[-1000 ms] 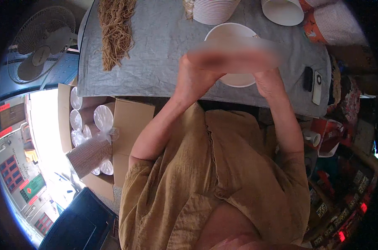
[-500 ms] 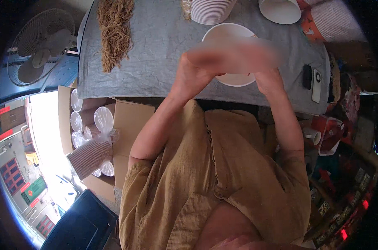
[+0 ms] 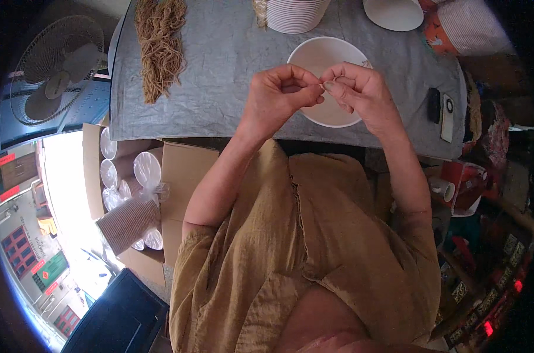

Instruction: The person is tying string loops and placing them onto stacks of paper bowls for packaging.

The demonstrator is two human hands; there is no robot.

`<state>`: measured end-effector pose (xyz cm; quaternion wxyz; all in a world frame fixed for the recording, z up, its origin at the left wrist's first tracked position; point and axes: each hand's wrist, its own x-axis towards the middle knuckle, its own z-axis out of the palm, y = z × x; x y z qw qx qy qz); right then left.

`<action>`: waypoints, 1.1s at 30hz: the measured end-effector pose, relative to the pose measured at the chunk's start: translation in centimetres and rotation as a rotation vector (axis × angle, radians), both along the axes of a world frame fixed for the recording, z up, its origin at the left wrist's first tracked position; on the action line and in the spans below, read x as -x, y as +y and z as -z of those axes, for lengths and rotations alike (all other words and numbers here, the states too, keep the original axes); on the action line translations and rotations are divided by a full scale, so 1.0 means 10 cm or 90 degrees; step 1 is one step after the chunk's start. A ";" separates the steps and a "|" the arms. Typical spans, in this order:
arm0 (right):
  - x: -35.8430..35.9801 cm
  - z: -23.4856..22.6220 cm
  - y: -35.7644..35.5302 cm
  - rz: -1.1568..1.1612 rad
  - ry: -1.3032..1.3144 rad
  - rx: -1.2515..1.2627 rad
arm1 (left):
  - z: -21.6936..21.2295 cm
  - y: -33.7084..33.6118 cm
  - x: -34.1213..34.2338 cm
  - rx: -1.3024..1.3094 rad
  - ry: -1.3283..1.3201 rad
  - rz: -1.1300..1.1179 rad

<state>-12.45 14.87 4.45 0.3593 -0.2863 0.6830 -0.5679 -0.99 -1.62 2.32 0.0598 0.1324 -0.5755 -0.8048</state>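
Both hands meet over a white paper tub that stands near the table's front edge. My left hand is pinched, thumb against index finger. My right hand pinches too, its fingertips almost touching the left ones. Something thin and pale seems to pass between the fingertips, too small to make out. A small tan wisp shows at the tub's right rim. The inside of the tub looks pale, partly hidden behind my hands. At the table's left lies a bundle of tan, string-like strands.
Stacked tubs stand at the table's far side, with a tipped tub and another stack to their right. A dark object and a white remote lie at right. A cardboard box of wrapped cups and a fan are left.
The hands were blurred half a second ago and are now clearly seen pinching, fingertip to fingertip. The tub sits slightly lower in the picture.
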 end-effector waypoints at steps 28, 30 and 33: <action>0.05 -0.07 0.02 -0.072 0.004 0.008 | 0.01 0.00 -0.02 0.017 0.032 0.024; 0.05 -0.04 0.03 -0.076 0.019 0.016 | -0.01 0.01 -0.01 0.027 0.023 0.028; 0.03 -0.04 0.02 -0.058 0.008 -0.001 | 0.00 0.01 -0.02 0.037 0.022 0.036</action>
